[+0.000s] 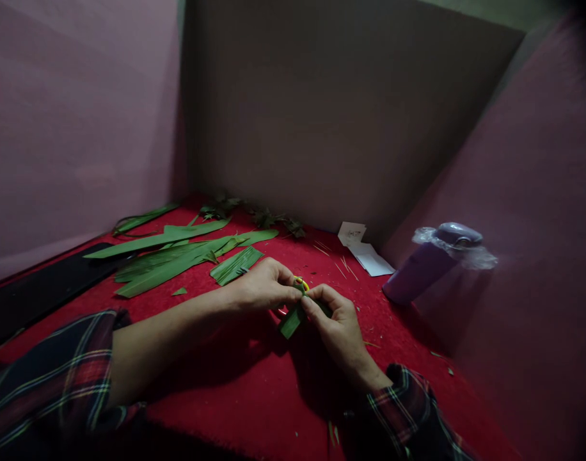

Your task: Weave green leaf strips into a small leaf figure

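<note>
My left hand (269, 285) and my right hand (335, 320) meet over the red cloth, thumbs and fingertips pinched together on a short strip of green leaf (292, 321). One end of the strip hangs down between them, and a darker piece shows under my right fingers. The exact fold at the fingertips is too small to make out. Just behind the fingertips shows a yellow loop (302, 282), perhaps a scissors handle; the rest is hidden by my hands. A wide cut leaf piece (235, 266) lies beyond my left hand, with a small grey object at its edge.
Long green leaves (178, 259) lie to the left, beside a black flat board (43, 291). Leafy sprigs (274, 219) rest along the back wall. Thin sticks (345, 267), white cards (370, 259) and a purple container (415, 272) with clear plastic around its top are at right.
</note>
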{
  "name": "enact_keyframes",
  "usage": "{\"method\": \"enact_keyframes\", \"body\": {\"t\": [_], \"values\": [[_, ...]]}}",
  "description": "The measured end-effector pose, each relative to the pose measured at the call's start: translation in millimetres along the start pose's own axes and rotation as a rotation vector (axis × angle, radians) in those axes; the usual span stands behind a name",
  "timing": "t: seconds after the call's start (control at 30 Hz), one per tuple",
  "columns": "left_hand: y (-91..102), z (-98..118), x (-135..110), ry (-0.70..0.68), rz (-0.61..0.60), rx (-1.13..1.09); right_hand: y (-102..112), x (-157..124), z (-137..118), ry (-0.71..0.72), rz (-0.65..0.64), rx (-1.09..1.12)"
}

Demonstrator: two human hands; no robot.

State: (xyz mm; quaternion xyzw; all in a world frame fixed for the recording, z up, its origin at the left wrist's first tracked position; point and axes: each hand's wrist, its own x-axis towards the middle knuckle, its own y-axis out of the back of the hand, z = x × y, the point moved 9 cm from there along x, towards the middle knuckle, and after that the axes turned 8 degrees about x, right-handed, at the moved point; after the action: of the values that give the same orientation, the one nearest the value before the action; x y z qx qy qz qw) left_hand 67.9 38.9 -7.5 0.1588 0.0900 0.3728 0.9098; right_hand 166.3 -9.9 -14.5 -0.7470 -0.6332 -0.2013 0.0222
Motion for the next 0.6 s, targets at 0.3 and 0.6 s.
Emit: {"method": "enact_keyframes", "body": {"t": [0.3, 0.6], "values": [[-0.1, 0.0, 1.2, 0.0, -0.003, 0.011, -1.1, 0.0, -1.3, 0.014, -0.015, -0.026], [1.0, 0.9, 0.4, 0.017, 0.01, 0.016, -0.3, 0.3, -0.8, 0.003, -0.001, -0.017]]}}
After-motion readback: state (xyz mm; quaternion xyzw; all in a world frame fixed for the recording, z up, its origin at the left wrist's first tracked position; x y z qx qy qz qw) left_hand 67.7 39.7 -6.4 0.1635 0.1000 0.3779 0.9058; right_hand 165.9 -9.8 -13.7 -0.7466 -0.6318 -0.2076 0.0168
